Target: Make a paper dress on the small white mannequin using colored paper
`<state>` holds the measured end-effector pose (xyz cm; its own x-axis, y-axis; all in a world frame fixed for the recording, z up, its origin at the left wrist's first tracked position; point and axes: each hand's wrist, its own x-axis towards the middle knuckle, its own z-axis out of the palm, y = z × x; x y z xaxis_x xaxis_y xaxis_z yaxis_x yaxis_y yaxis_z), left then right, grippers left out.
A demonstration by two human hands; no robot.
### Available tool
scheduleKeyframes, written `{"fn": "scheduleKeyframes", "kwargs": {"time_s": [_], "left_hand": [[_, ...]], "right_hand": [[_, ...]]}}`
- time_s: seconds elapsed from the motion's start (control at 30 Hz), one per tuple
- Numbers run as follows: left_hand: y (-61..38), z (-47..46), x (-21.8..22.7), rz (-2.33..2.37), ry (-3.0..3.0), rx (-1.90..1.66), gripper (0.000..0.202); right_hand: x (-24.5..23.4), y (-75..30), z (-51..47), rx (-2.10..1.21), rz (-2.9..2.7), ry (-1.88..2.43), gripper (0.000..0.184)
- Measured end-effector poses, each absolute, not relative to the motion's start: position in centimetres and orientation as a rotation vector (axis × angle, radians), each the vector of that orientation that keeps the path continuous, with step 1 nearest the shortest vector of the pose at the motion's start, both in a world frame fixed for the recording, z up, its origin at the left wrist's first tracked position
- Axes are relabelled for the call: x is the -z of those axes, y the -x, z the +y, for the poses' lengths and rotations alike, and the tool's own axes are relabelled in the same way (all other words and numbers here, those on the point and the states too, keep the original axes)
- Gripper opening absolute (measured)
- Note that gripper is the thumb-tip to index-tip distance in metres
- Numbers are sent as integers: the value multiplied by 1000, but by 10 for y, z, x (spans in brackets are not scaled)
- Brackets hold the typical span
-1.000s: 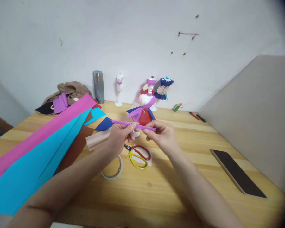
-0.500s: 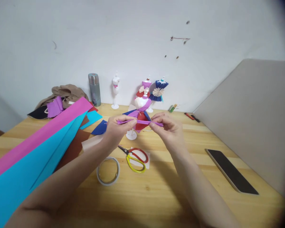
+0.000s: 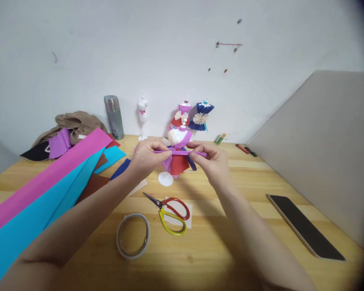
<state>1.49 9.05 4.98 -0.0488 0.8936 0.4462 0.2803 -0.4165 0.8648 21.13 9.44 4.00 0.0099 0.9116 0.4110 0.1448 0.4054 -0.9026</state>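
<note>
Both my hands hold a thin purple paper strip stretched level between them. My left hand pinches its left end, and my right hand pinches its right end. The strip lies across the waist of a small white mannequin dressed in purple, red and blue paper, which stands on a round white base just behind my hands.
Scissors with red and yellow handles and a tape roll lie on the wooden table in front of me. Pink and cyan paper sheets spread at left. Other mannequins, a flask and cloth stand by the wall. A phone lies at right.
My hands carried the purple strip away from me, up to the dressed mannequin's waist. The view shifted, so the scissors and tape roll now sit lower in the picture.
</note>
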Motion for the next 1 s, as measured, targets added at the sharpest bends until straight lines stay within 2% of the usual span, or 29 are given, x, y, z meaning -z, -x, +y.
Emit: {"fn": "scheduleKeyframes", "kwargs": {"time_s": [0.5, 1.0], "left_hand": [[-13, 107, -56, 1014, -1905, -1388, 12], [-10, 108, -65, 1066, -2028, -1292, 13]], "right_hand": [[-35, -212, 106, -829, -1453, 927, 17], [-35, -213, 111, -885, -1457, 928, 15]]}}
